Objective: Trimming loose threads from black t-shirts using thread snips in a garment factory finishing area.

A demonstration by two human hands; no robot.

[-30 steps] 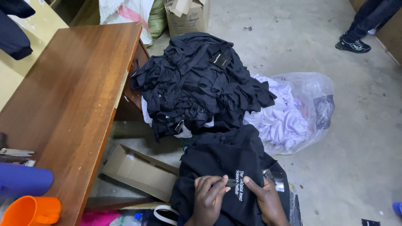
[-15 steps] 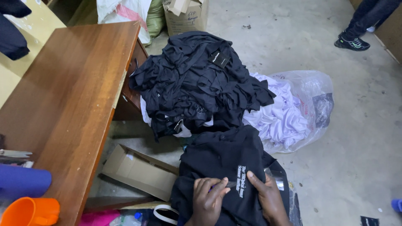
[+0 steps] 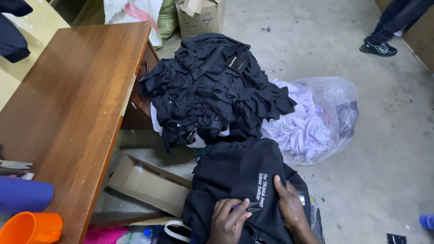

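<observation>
On lap, snips (image 3: 251,208) (small) point right.

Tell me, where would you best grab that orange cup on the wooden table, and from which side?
Probably by the handle. The orange cup stands at the near left corner of the wooden table, its handle pointing right toward the table edge, free of the purple roll behind it. Fingers coming from the right could likely hook it without knocking anything.
</observation>
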